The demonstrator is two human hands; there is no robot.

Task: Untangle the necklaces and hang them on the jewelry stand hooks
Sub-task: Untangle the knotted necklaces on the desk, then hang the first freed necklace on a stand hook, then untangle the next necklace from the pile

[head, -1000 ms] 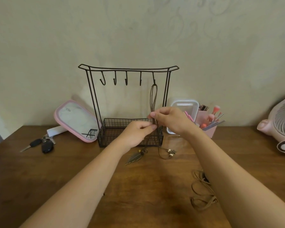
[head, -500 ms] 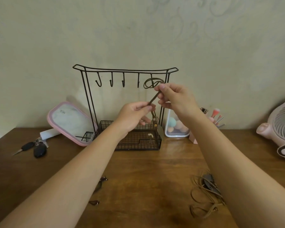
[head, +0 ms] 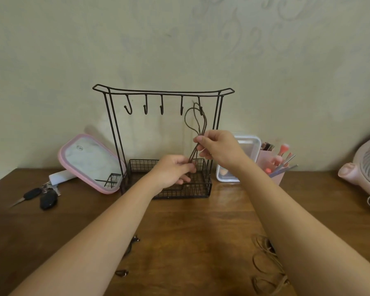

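A black wire jewelry stand [head: 113,129] with several hooks and a mesh basket stands against the wall. A brown cord necklace [head: 195,121] is looped over the rightmost hook [head: 200,107]. My right hand [head: 219,147] pinches its strands below the loop. Lower down, over the basket, my left hand [head: 174,170] grips the same strands. A second tan cord necklace [head: 264,260] lies tangled on the table, partly hidden by my right forearm. A dark necklace piece [head: 121,273] lies beside my left forearm.
A pink-rimmed mirror [head: 90,162] leans left of the stand, with car keys [head: 42,196] further left. A white-lidded box [head: 247,146] and a pink holder of brushes [head: 273,165] sit right of the stand. A pink fan [head: 367,165] stands at the right edge.
Both hands have come down from hook height, drawing the cord's loop out longer below the rightmost hook. The left hand now sits over the basket.
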